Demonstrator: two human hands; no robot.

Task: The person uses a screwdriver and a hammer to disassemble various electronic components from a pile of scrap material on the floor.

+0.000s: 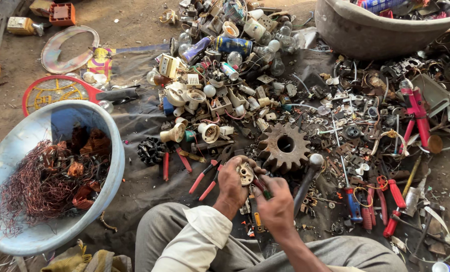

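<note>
My left hand [231, 182] is curled around a small round cream fitting [245, 174], pinching it between thumb and fingers with its face turned up toward me; it sits just over my lap, in front of the big rusty gear [285, 146] on the dark ground sheet [134, 121]. My right hand [275, 204] is closed around a slim tool with a red and green handle [261, 187], tip pointed at the fitting's face; I judge it a screwdriver, though the tip itself is too small to make out.

To do this well, I think the fitting wants a firm, steady hold so it cannot spin; the tool should meet it square rather than slanted, pushing away from my left fingers; a slip here would drive the tip into my palm. Small loosened bits would vanish quickly among the scrap, so keeping the work low over my knees seems wise.

Red-handled pliers [203, 176] lie just to the left of my hands; a hammer [308, 174] rests to the right; the blue basin [109, 151] with tangled copper wire [38, 186] sits at my far left, within reach.
</note>
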